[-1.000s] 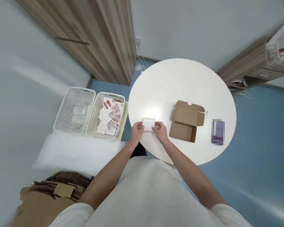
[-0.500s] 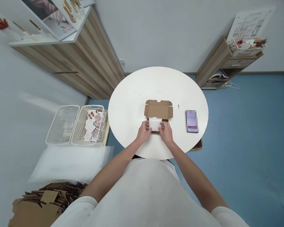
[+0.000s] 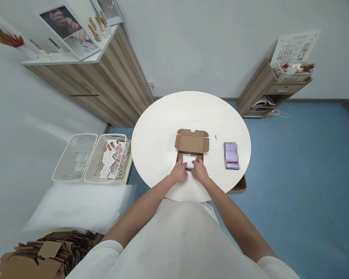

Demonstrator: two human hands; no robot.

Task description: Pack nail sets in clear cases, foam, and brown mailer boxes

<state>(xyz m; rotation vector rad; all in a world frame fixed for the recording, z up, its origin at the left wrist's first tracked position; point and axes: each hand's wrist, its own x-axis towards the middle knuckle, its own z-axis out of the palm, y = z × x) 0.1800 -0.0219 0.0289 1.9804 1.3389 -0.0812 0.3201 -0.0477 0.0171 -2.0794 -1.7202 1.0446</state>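
Observation:
A brown cardboard box (image 3: 192,144) stands on the round white table with its lid folded back, away from me. Inside its tray lies a white wrapped packet (image 3: 189,161). My left hand (image 3: 179,171) grips the packet's left side, fingers reaching into the box and thumb at the near edge. On the opposite side my right hand (image 3: 199,171) holds the right end in the same way. Both hands are closed around the packet and partly cover the box's side walls.
The white table (image 3: 151,135) carries a purple stack (image 3: 232,155), blurred, at its right. To the left are a basket of cards (image 3: 112,159), another white basket (image 3: 75,157), white sheets (image 3: 78,205) and flattened cardboard (image 3: 46,252). A brown carton (image 3: 240,185) sits below the table's right edge.
Both hands have lowered the white packet from above the box down into its tray. The whole view has shifted slightly with my head.

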